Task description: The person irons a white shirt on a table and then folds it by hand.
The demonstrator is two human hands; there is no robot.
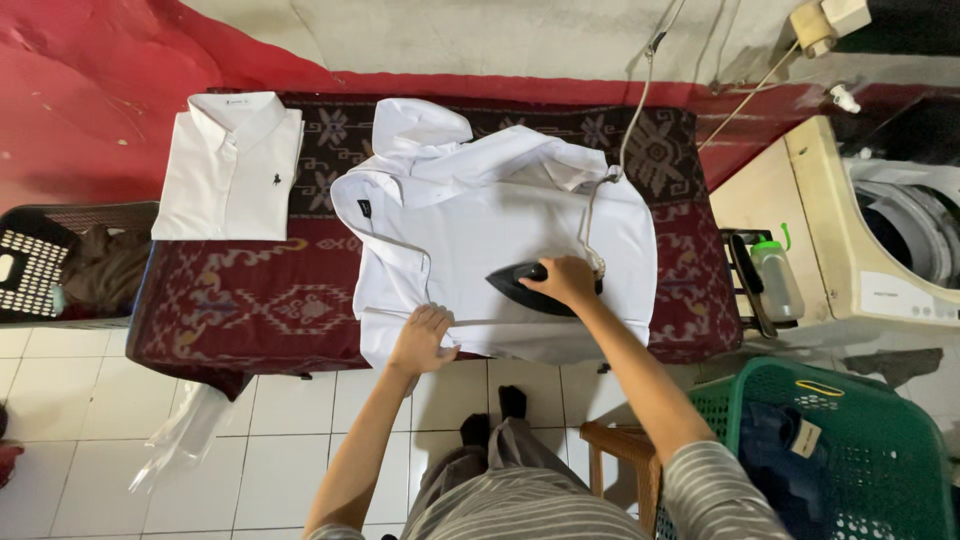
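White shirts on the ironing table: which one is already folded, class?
The folded shirt at the table's left end, buttoned and lying untouched. The other shirt is spread flat under the left hand and the iron gripped by the right hand.

A white shirt (pixel 500 230) lies on maroon patterned cloth (pixel 250 300) under a black iron (pixel 525 285).

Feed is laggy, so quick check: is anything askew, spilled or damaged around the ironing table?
Nothing spilled or damaged. The only oddity: a clear plastic bag lies crumpled on the floor tiles below the table's left corner. The right hand grips the iron; the left hand flattens the white shirt.
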